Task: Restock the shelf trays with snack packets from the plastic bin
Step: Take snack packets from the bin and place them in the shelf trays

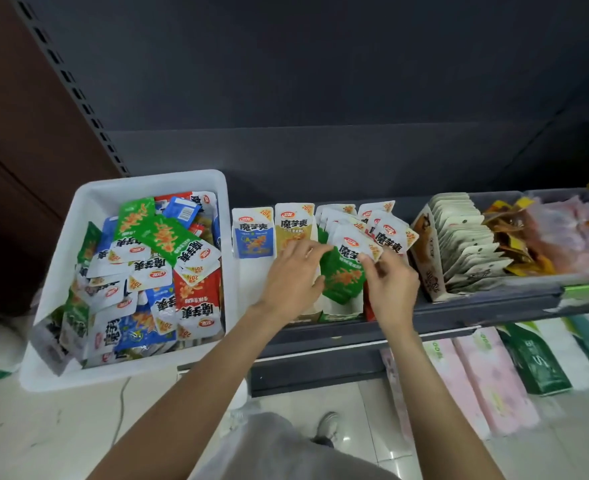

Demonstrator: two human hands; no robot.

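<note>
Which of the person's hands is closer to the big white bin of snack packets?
Left. The left hand is over the shelf trays, a short way right of the white bin. The right hand is farther right, pinching a green packet.

Bare forearms, no sleeves; light grey trousers [272,445] and a grey-white shoe [327,427].

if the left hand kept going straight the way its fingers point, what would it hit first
Probably the green snack packet that the right hand pinches: the left hand points right at it, fingertips nearly touching, though depth is unclear.
</note>
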